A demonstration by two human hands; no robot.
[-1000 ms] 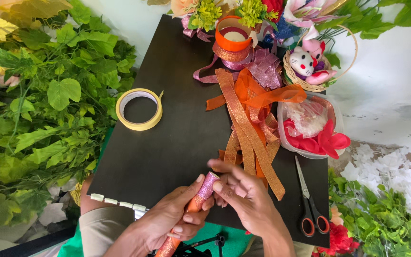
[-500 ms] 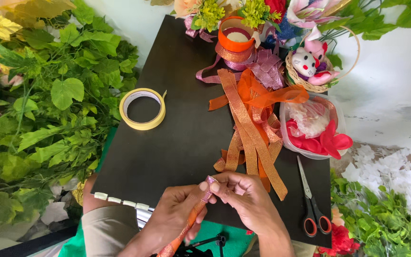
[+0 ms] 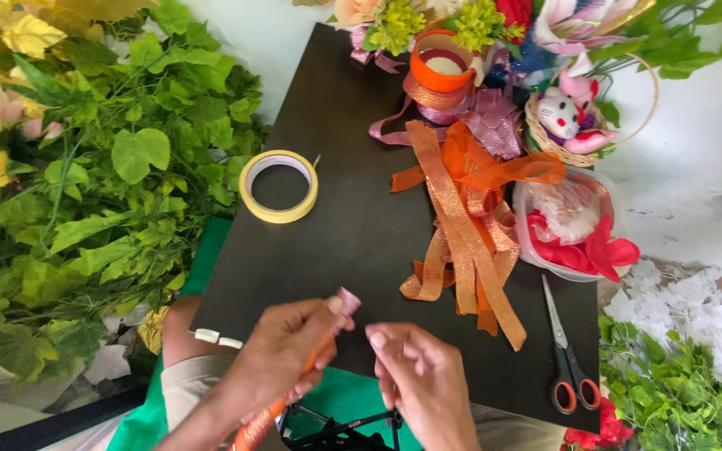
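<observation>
Orange stick (image 3: 294, 380), lower end running out of frame

Left hand (image 3: 282, 359) is clamping its pink-wrapped tip (ribbon, seemingly); right hand (image 3: 424, 380) is hovering beside, loosely curled, holding nothing.

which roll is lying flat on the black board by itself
The yellow tape roll, flat on the board's left side. The orange ribbon roll sits at the far edge among flowers.

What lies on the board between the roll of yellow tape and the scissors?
In the head view, the heap of orange and gold ribbon strips lies between the yellow tape roll and the scissors, on the black board.
</observation>
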